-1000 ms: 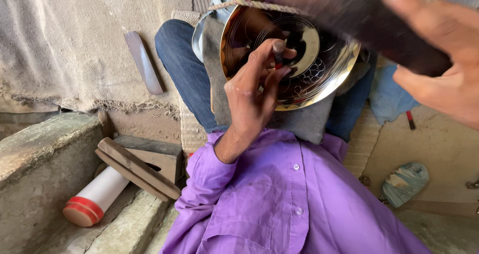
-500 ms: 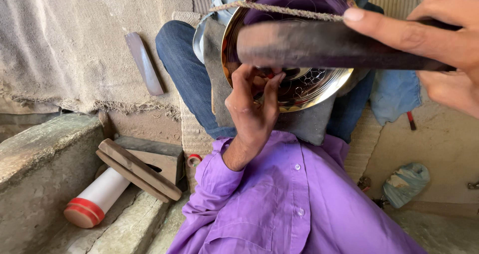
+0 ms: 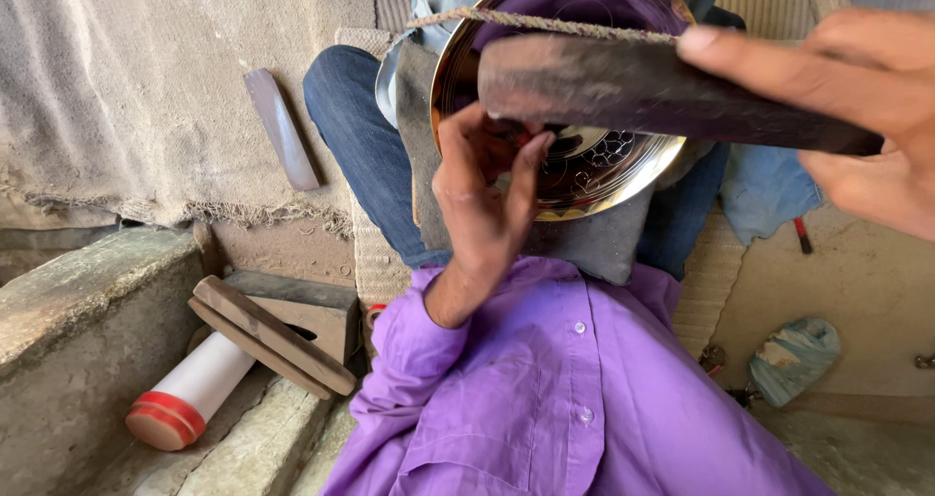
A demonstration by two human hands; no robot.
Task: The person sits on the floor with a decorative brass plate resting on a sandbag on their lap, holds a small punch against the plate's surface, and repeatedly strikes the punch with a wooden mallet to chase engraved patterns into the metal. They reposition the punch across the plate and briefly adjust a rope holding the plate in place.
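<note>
- Coarse grey cloth (image 3: 117,96) hung at far left of the grip, its lower edge frayed.
- Grey stone ledge (image 3: 78,301) sat below the cloth, well left of the grip.
- Flat dark strip (image 3: 280,131) lay on the cloth, left of the grip.
- Wooden pieces (image 3: 273,335) rested below-left, beside a white tube with red end (image 3: 185,399).
- Pale earthen floor (image 3: 877,291) lay to the right, daylit, bearing a bluish crumpled bag (image 3: 794,360).
</note>
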